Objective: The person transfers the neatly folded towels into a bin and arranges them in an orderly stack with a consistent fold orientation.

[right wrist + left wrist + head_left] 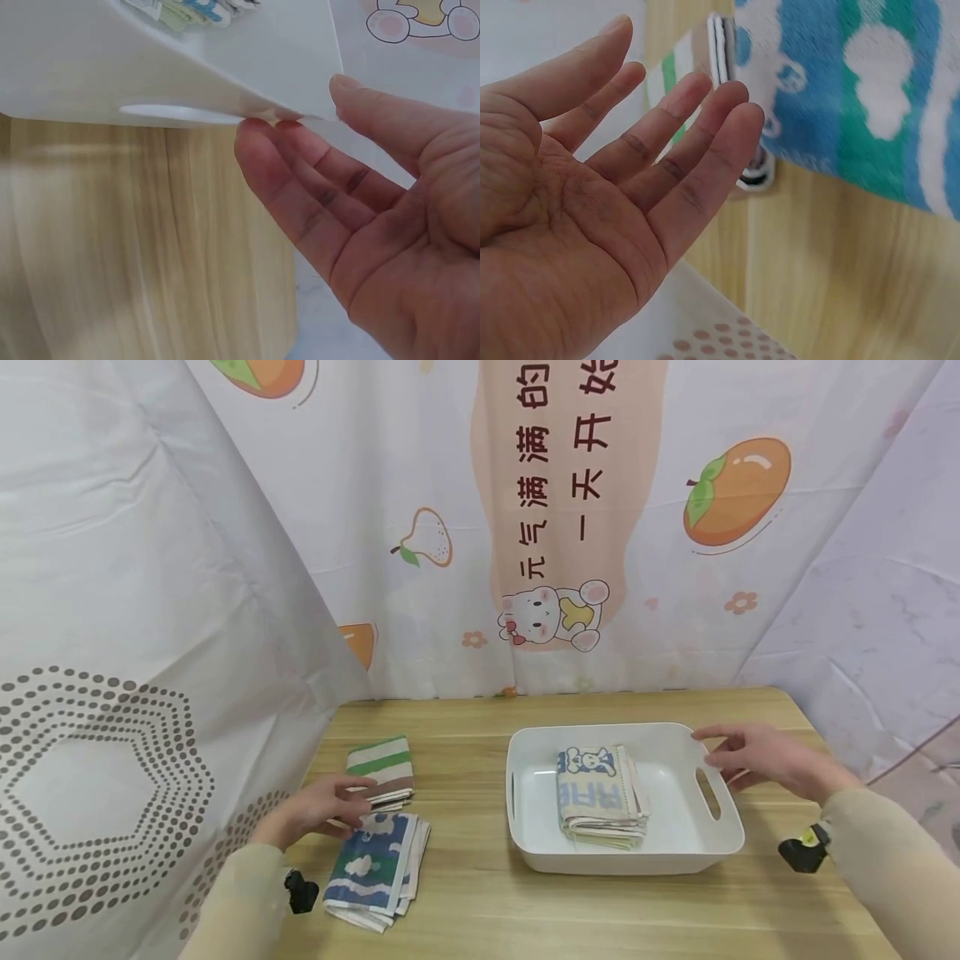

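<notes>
Fingers loosely spread, my left hand (326, 810) hovers by two folded towels at the table's left. Closest under it is a blue, green and white patterned towel (367, 868). Behind that lies a green, white and brown striped towel (386, 768). The left palm (577, 217) holds nothing. My right hand (765, 760) is at the right rim of a white plastic bin (600, 864), near its handle slot. In the right wrist view, its fingertips (259, 142) meet the bin's outer wall and the thumb stands apart. A folded beige-and-blue towel stack (600, 793) sits inside the bin.
The wooden table (465, 902) runs up to a printed curtain (442, 635) at the back. A dotted white cloth (97, 810) hangs along the left side, and more pale fabric (870, 635) on the right.
</notes>
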`<state>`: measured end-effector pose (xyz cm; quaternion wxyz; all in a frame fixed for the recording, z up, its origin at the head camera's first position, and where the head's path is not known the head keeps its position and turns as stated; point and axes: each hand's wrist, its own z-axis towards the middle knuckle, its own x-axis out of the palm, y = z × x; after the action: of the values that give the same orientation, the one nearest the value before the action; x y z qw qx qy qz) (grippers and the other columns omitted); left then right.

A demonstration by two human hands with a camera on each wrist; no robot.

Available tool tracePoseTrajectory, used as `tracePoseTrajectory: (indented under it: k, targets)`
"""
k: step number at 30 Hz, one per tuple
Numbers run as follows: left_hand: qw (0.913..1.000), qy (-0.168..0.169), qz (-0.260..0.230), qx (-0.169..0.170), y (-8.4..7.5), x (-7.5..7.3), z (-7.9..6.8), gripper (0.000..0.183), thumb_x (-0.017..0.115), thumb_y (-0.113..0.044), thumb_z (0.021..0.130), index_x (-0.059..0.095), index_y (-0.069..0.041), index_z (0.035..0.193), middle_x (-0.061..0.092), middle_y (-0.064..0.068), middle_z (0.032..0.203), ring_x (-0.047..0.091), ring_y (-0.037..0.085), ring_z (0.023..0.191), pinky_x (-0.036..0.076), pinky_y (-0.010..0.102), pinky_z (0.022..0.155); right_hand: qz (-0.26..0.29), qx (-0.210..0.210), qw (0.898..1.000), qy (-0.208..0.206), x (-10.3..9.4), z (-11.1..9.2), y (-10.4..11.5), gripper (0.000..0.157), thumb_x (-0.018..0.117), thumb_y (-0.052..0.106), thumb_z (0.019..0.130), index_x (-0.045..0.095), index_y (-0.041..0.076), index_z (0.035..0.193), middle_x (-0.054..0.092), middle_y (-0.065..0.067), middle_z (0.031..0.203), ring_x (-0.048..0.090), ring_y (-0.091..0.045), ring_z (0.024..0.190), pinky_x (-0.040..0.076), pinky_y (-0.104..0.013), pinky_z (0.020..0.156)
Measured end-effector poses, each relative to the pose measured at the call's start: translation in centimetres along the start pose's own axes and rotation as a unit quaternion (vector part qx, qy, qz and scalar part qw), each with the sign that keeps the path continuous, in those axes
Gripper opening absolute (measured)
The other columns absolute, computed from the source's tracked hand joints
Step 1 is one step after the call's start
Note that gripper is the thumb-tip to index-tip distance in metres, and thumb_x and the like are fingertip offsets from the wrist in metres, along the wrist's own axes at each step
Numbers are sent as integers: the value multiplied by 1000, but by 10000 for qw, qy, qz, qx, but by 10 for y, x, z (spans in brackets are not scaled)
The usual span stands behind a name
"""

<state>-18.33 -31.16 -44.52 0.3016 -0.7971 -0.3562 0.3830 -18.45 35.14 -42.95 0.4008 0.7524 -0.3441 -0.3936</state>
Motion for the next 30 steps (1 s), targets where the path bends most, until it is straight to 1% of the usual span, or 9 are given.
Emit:
tracePoseTrajectory:
  k: [6, 9, 11, 14, 19, 22, 25, 30]
  targets:
    - [9992, -308, 40, -255, 16, -3, -4, 65, 75, -28, 77, 49, -12, 135, 59, 13, 112, 60, 26, 90, 52, 45, 75, 57, -111, 9998, 127, 1, -2, -6, 67, 61, 16, 90, 25, 4, 146, 51, -28, 117, 60, -36, 95, 52, -44, 75]
    - [9991, -317, -20, -281, 24, -4, -6, 63, 73, -21, 80, 47, -10, 136, 59, 14, 109, 61, 26, 89, 52, 46, 74, 106, -148, 9998, 123, 2, -3, -9, 67, 61, 15, 90, 26, 7, 146, 49, -29, 121, 59, -37, 96, 52, -44, 75]
    - [9991, -291, -158, -256, 29, -5, -6, 64, 72, -16, 81, 44, -8, 138, 59, 15, 110, 61, 27, 90, 52, 46, 75, 105, -207, 9997, 118, 2, -3, -11, 66, 60, 15, 90, 25, 8, 147, 48, -29, 122, 59, -37, 97, 52, -44, 75]
    - [9985, -365, -307, -274, 35, -6, -5, 63, 71, -11, 81, 44, -7, 138, 58, 16, 111, 61, 28, 91, 52, 46, 73, 82, -224, 9997, 71, 3, -4, -13, 67, 61, 15, 90, 26, 10, 147, 47, -30, 124, 59, -37, 98, 52, -43, 76]
    - [9963, -550, -354, -560, 43, -5, -6, 60, 73, -10, 78, 50, -10, 134, 57, 14, 112, 59, 25, 90, 52, 45, 73, 65, -213, 9997, 23, 3, -5, -15, 67, 61, 17, 91, 26, 12, 147, 45, -31, 127, 59, -35, 99, 52, -42, 77]
    - [9956, -515, -319, -718, 48, -3, -6, 63, 76, -13, 75, 51, -10, 133, 55, 14, 113, 58, 25, 90, 52, 44, 73, 91, -168, 9998, -14, 3, -5, -16, 67, 61, 19, 90, 27, 14, 147, 43, -31, 128, 60, -34, 99, 52, -42, 77]
    - [9952, -394, -344, -828, 52, -1, -6, 66, 76, -13, 74, 49, -12, 135, 53, 16, 115, 57, 27, 90, 52, 45, 72, 75, -173, 9998, -40, 3, -5, -16, 67, 62, 20, 90, 27, 14, 147, 43, -31, 128, 60, -33, 98, 53, -41, 76]
    - [9955, -260, -360, -838, 56, 3, -3, 71, 76, -11, 74, 45, -14, 138, 51, 17, 117, 57, 27, 90, 53, 45, 70, 109, -203, 9997, -20, 2, -6, -17, 67, 62, 20, 90, 27, 13, 147, 42, -32, 128, 60, -34, 98, 53, -41, 76]
